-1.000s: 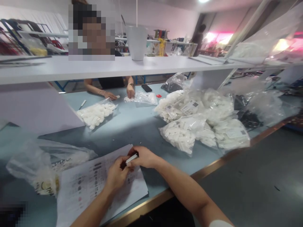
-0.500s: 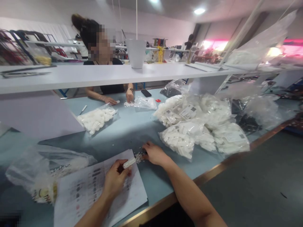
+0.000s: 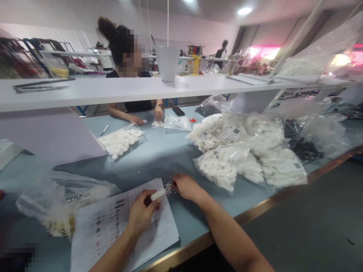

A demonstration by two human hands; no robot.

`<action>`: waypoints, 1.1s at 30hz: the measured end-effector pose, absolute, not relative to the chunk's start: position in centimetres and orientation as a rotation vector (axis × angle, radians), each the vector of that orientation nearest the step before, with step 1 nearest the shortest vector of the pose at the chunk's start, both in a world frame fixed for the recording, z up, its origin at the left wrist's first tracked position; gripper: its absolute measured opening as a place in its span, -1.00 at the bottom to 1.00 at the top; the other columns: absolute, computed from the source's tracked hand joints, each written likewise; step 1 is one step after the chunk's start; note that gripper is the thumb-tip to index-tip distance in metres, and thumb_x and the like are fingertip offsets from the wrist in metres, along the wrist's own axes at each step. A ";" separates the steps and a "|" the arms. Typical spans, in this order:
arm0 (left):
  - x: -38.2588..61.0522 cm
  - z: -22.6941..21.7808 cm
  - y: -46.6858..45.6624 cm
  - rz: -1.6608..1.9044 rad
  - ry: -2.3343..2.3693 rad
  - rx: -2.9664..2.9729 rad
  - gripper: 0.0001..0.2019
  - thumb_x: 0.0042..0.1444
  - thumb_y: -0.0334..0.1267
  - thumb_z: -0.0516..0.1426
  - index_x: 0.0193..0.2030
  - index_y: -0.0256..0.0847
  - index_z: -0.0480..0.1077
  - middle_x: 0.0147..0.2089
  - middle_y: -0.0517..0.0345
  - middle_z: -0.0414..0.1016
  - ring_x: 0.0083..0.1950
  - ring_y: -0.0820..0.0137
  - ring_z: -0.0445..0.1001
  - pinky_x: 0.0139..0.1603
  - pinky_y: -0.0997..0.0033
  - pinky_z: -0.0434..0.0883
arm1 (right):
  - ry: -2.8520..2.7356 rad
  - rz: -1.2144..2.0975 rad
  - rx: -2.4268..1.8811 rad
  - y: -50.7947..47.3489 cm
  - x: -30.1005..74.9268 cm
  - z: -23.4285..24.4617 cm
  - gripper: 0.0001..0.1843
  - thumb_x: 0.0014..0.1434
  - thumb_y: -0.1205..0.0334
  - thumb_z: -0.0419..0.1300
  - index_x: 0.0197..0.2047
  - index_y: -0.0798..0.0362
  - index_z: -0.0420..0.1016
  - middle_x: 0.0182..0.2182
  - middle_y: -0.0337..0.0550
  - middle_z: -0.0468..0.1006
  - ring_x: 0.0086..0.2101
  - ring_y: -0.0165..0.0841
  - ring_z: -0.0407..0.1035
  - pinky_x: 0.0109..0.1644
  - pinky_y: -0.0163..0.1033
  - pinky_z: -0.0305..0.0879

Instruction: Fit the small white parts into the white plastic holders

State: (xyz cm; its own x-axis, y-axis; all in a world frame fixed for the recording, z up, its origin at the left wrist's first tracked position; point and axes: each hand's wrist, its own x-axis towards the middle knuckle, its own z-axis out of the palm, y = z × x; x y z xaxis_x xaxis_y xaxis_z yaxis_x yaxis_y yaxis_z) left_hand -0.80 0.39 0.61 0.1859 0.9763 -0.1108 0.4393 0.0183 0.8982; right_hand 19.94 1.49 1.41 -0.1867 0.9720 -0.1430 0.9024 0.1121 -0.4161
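Observation:
My left hand (image 3: 142, 212) is closed on a small white oblong piece (image 3: 158, 194) with raised marks or lettering on its face, pinched between thumb and fingers above the printed sheets (image 3: 113, 226). By the upper right corner of the paper lies a little pile of tiny white pieces (image 3: 169, 188). My right hand (image 3: 185, 186) rests on the table at the right side of this pile, its fingers curled inward and pressed together at the tips. Whatever those fingertips hold is too small or hidden to make out.
An open plastic bag (image 3: 68, 200) with small white pieces lies left of the papers. Several clear bags of white pieces (image 3: 218, 162) are heaped at right. A raised shelf (image 3: 136, 88) crosses above the table, carrying a white bucket (image 3: 167, 63). Opposite, a co-worker's hands (image 3: 159, 112) handle similar pieces.
The whole view has shifted slightly, moving things to the right. My left hand still holds the white piece, now turned so its marked face shows. My right hand stays beside the pile, fingers drawn in closer.

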 end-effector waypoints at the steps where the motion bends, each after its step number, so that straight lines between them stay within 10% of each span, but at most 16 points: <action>1: -0.8 0.5 0.4 0.758 1.389 1.574 -0.68 -0.04 -0.05 0.15 -0.21 -0.21 0.36 -0.52 0.22 0.52 -0.43 0.29 0.52 -0.33 0.34 0.40 | -2.244 0.573 -1.891 1.4 19.8 1.4 -0.79 0.23 0.22 0.06 -0.14 0.09 0.46 -0.15 0.04 0.54 -0.18 -0.20 0.44 -0.12 -0.22 0.28; 33: -0.1 -2.3 -1.1 0.863 1.310 1.391 -0.76 -0.14 -0.40 0.19 -0.25 -0.22 0.40 -0.43 0.22 0.45 -0.49 0.45 0.44 -0.43 0.46 0.36 | -2.396 0.490 -1.834 0.9 20.8 -0.7 -0.78 0.19 0.37 0.02 -0.14 0.11 0.44 -0.18 0.03 0.51 -0.18 -0.20 0.42 -0.14 -0.21 0.22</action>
